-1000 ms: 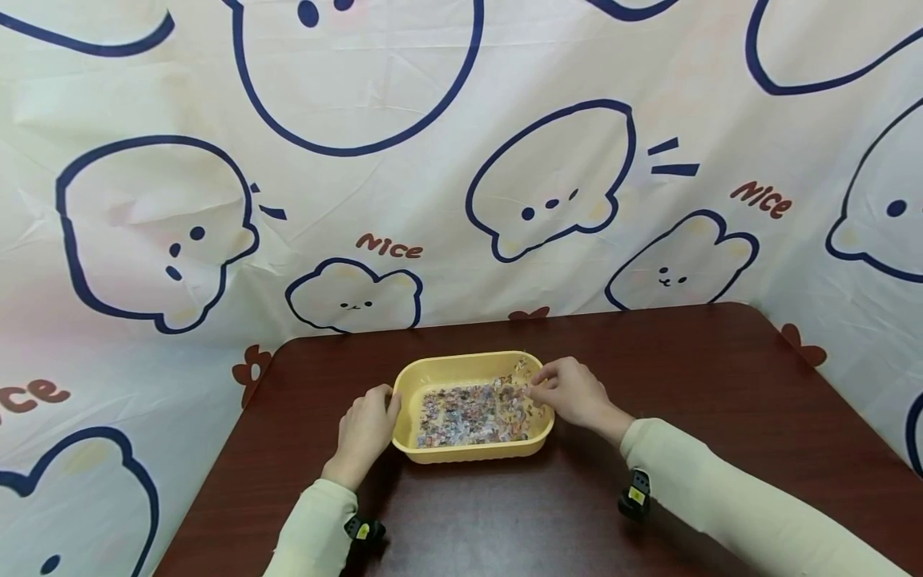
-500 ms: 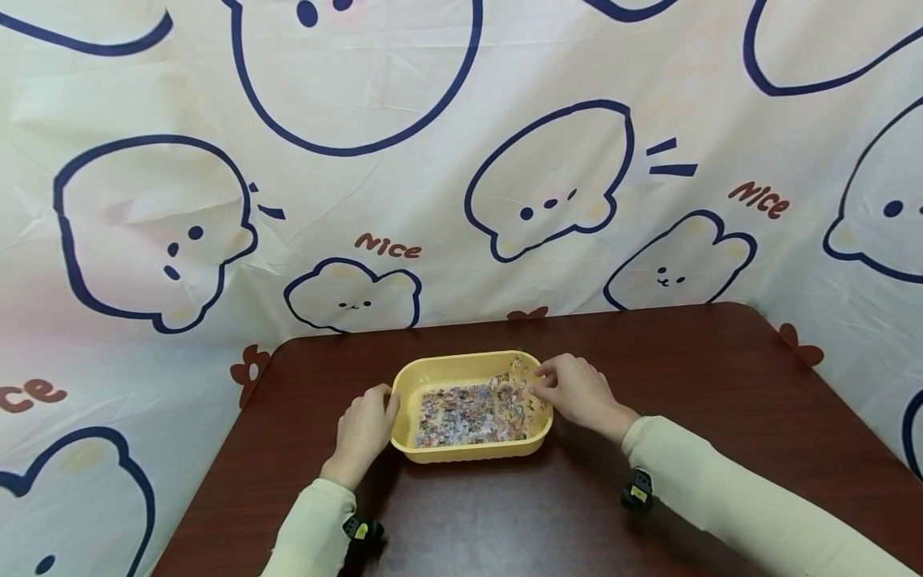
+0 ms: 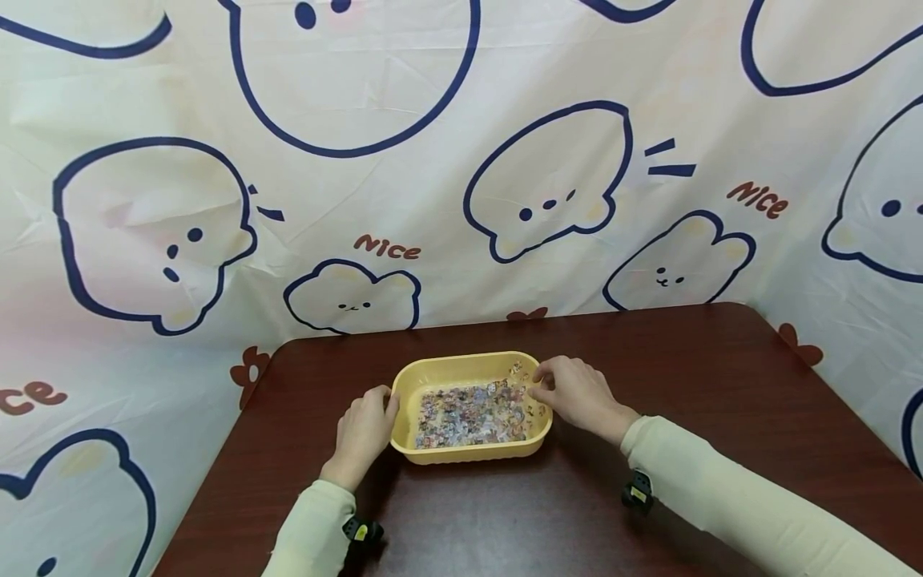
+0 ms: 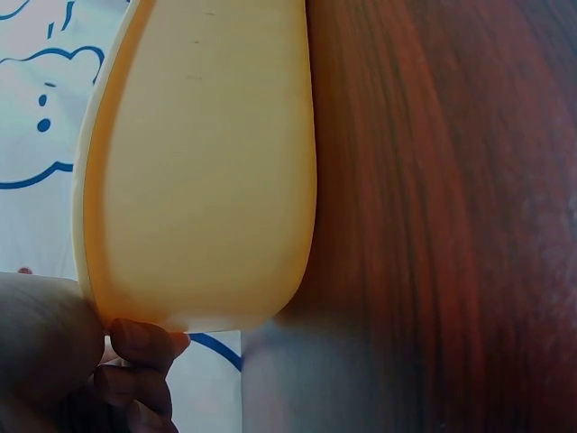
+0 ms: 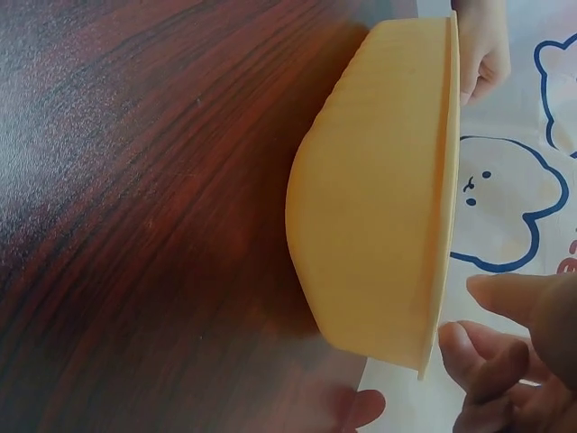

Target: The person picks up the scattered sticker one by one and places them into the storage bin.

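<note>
A yellow plastic basin point(image 3: 441, 370) sits on the dark table, with many small jigsaw puzzle pieces point(image 3: 469, 415) spread over its floor. A few pieces cling to its right inner wall. My left hand point(image 3: 364, 426) grips the rim at the basin's left end; in the left wrist view, fingers point(image 4: 135, 347) curl by that end. At the opposite end, my right hand point(image 3: 573, 393) hovers over the rim with fingertips just inside. The right wrist view shows the thumb point(image 5: 505, 296) and bent fingers apart, with nothing visible between them.
The brown wooden table point(image 3: 692, 369) extends on both sides of the basin and in front of it. A white curtain point(image 3: 447, 192) with blue cartoon outlines hangs behind the table and along its sides. Each sleeve carries a black wrist device point(image 3: 638, 492).
Pieces heaped against the basin's right wall have dropped toward its floor, so fewer cling there now. My right hand shifted only slightly. My left hand kept its hold.
</note>
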Action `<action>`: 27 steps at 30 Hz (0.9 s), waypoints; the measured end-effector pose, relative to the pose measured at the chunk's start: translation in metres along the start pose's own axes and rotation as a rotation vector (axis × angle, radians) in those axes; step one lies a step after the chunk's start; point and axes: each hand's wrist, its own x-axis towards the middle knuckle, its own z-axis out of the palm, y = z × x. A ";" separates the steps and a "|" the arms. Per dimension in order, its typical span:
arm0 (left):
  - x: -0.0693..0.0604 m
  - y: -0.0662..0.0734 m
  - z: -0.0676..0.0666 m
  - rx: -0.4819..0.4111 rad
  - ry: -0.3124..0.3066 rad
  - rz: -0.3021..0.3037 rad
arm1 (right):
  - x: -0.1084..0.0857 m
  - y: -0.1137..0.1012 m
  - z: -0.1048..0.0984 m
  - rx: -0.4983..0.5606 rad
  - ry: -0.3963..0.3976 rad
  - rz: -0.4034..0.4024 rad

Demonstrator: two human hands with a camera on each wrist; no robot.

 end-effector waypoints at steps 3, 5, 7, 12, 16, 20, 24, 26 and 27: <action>0.000 0.000 0.000 0.003 -0.002 0.002 | -0.001 -0.002 0.002 -0.022 -0.023 -0.020; 0.000 -0.001 0.001 0.004 -0.004 0.000 | -0.002 -0.003 0.004 -0.031 -0.038 -0.034; 0.000 -0.001 0.001 0.005 -0.006 0.001 | -0.003 -0.005 0.006 -0.028 -0.055 -0.043; 0.000 -0.001 0.001 0.004 -0.002 0.006 | -0.006 -0.007 0.012 -0.050 -0.088 -0.073; 0.000 -0.001 0.002 0.002 0.006 0.010 | -0.010 -0.008 0.015 -0.089 -0.120 -0.120; 0.000 -0.001 0.003 0.003 0.012 0.009 | -0.015 -0.010 0.016 -0.089 -0.169 -0.177; 0.000 -0.001 0.003 0.001 0.010 0.005 | -0.016 -0.009 0.017 -0.063 -0.230 -0.192; 0.001 -0.001 0.003 0.003 0.013 0.006 | -0.016 -0.008 0.016 -0.046 -0.246 -0.197; 0.001 -0.001 0.002 0.003 0.013 0.005 | -0.016 -0.008 0.015 -0.040 -0.247 -0.199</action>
